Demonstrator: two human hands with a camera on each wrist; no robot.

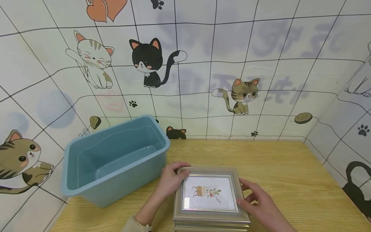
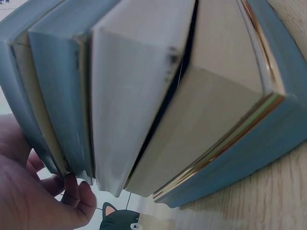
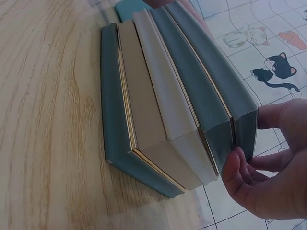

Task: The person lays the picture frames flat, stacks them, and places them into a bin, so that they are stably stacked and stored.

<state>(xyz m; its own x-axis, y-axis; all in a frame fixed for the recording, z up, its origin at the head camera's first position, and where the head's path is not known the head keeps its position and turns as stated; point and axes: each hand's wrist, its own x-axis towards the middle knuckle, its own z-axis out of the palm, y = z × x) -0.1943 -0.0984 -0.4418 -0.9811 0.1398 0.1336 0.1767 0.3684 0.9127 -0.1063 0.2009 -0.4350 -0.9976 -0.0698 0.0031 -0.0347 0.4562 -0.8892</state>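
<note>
A stack of several picture frames stands on the table, and the top picture frame (image 1: 208,214) lies face up with a print of a plant in a legged pot behind its pane. My left hand (image 1: 171,180) grips its far left corner, thumb on the rim. On the opposite side, my right hand (image 1: 261,201) holds the right edge between thumb and fingers. Seen from the side in the right wrist view, the lower frames (image 3: 148,91) have blue-grey, beige and whitish edges. The left wrist view has the left hand (image 2: 43,191) pinching the uppermost frame at its corner.
A deep blue plastic bin (image 1: 124,187) sits on the table just left of the stack, with nothing visible inside. The wooden table (image 1: 290,180) extends to the right. Behind it rises a wall covering (image 1: 197,80) with cartoon cats and a black grid.
</note>
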